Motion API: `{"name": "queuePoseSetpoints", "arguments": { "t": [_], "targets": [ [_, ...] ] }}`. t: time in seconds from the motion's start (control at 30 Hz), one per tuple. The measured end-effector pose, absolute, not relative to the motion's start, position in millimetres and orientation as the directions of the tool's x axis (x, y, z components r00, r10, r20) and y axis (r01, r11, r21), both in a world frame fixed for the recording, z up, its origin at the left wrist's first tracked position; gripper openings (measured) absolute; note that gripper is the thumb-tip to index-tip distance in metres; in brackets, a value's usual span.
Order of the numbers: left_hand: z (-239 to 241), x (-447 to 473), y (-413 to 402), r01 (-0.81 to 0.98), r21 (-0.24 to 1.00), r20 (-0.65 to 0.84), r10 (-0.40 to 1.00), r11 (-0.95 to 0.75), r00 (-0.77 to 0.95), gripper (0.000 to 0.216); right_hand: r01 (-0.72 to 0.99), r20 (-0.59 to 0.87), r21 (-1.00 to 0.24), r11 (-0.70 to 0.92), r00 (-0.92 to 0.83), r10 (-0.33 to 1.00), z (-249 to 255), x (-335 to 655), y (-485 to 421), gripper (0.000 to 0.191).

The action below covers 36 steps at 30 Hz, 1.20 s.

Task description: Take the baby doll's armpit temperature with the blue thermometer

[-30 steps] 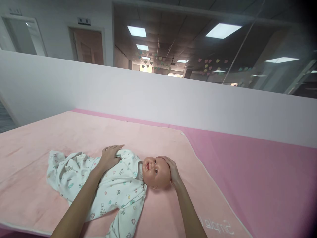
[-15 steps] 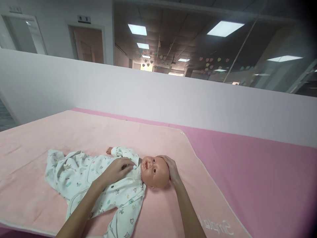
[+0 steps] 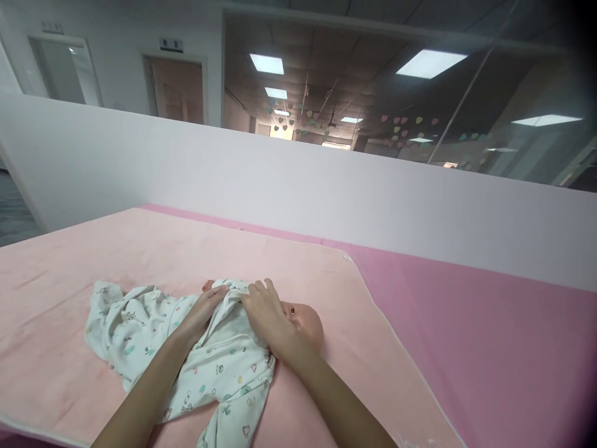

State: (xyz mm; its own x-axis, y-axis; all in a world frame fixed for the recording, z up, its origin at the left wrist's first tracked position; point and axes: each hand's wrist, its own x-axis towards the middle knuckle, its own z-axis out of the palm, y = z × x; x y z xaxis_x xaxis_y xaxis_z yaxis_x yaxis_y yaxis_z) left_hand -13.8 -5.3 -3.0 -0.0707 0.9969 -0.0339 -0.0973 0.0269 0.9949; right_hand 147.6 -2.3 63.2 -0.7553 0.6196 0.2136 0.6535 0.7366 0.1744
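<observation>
A baby doll [image 3: 310, 322] lies on its back, its head to the right and its lower face hidden behind my right hand. It wears a white long-sleeved baby romper [image 3: 224, 367] with small animal and heart prints. My right hand [image 3: 267, 313] is closed on the romper's front near the collar, thumb and fingers pinching the cloth. Beside it, my left hand [image 3: 205, 311] grips the chest cloth, its thumb out of sight. Between the hands the front edge is raised in a fold. One small doll hand [image 3: 208, 285] shows past my left fingers.
Underneath is a peach-pink mat [image 3: 354, 386] with a pale edge, on a pink padded surface [image 3: 489, 348]. A low white wall [image 3: 326, 186] runs along the far side, with a window [image 3: 373, 87] and doors above it.
My right hand has left the doll's head and moved left to the romper's collar. My left hand has shifted slightly left and up. The chest cloth is now lifted and creased.
</observation>
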Motion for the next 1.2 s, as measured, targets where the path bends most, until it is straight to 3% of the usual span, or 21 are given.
{"name": "queuePoseSetpoints", "arguments": {
  "t": [0.1, 0.17, 0.27, 0.37, 0.5, 0.67, 0.77, 0.9, 1.07, 1.2],
  "targets": [
    [-1, -11, -7, -0.197, 0.98, -0.05, 0.997, 0.036, -0.065, 0.043, 0.699, 0.178, 0.192, 0.689, -0.715, 0.676, 62, 147, 8, 0.019],
    [1, -9, -7, -0.194, 0.981, -0.04, 0.996, 0.025, -0.075, 0.044, 0.735, 0.215, 0.085, 0.673, -0.673, 0.708, 71, 159, 13, 0.02],
    [7, -7, -9, -0.114, 0.993, -0.017, 0.995, 0.006, -0.096, 0.042, 0.705, 0.378, -0.273, 0.654, -0.546, 0.747, 92, 186, 17, 0.02],
    [11, -5, -13, 0.019, 1.0, 0.026, 0.999, -0.025, -0.033, 0.039, 0.437, 0.552, -0.631, 0.641, -0.328, 0.767, 114, 215, 19, 0.014],
    [8, -4, -13, 0.167, 0.979, 0.099, 0.991, -0.114, 0.095, 0.035, 0.132, 0.526, -0.837, 0.531, -0.069, 0.848, 129, 241, 21, 0.014],
    [2, -4, -10, 0.225, 0.963, 0.135, 0.988, -0.148, 0.072, 0.031, -0.081, 0.388, -0.918, 0.387, 0.005, 0.921, 133, 257, 23, 0.02],
    [4, -4, -12, 0.209, 0.973, 0.088, 0.993, -0.101, 0.073, 0.033, -0.066, 0.384, -0.92, 0.387, 0.05, 0.922, 134, 263, 24, 0.022],
    [7, -5, -15, 0.162, 0.984, 0.06, 0.995, -0.072, 0.076, 0.034, -0.138, 0.344, -0.931, 0.337, -0.027, 0.939, 136, 265, 23, 0.026],
    [3, -6, -15, 0.09, 0.995, 0.039, 0.998, -0.042, 0.039, 0.046, -0.083, 0.3, -0.953, 0.29, -0.171, 0.938, 135, 260, 20, 0.029],
    [3, -5, -16, 0.133, 0.99, 0.037, 0.993, -0.053, 0.115, 0.047, -0.056, 0.304, -0.953, 0.299, -0.207, 0.93, 135, 252, 16, 0.029]
  ]
}}
